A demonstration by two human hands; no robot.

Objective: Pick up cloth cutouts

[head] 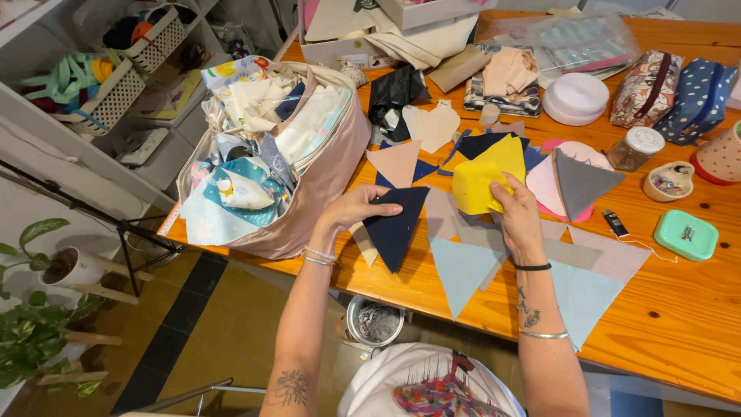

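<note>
We stand over a wooden table [679, 324] with a warm orange grain, its near edge running slantwise across the view. Beneath that edge the floor [231, 340] is tiled in dull ochre, crossed by a dark stripe [181, 316]. To the left, white shelves [46, 116] rise along the wall, with two white lattice baskets [123, 93] set on them. A black tripod leg [85, 212] slants down in front of the shelves. In the lower left corner we see potted plants [31, 324], one in a white pot [69, 266], on a small wooden stand. A metal bin [374, 320] sits under the table's near edge. The light is even and soft.
</note>
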